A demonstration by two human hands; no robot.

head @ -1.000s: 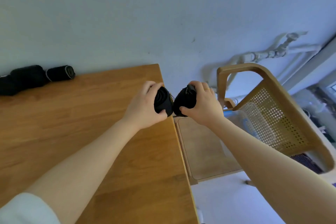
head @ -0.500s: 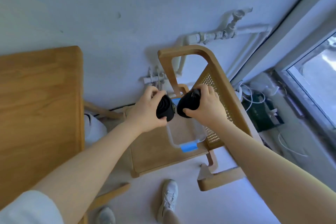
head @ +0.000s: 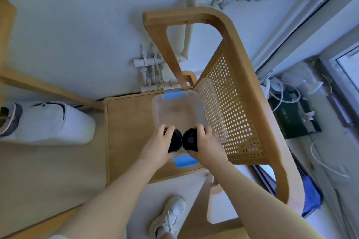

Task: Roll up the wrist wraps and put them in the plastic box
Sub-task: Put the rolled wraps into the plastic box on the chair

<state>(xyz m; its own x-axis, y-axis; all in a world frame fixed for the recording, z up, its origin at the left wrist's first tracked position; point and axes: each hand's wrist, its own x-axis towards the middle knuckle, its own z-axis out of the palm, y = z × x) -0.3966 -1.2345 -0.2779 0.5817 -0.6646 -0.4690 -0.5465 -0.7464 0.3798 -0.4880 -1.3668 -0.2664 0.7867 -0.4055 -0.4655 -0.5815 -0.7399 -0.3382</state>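
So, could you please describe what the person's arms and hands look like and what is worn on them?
Both forearms are bare, with no watch, bracelet or glove showing. The left hand and right hand are bare too. A bit of white sleeve shows at the bottom edge on the left arm. Whether any of the fingers wears a ring is too small to tell here.
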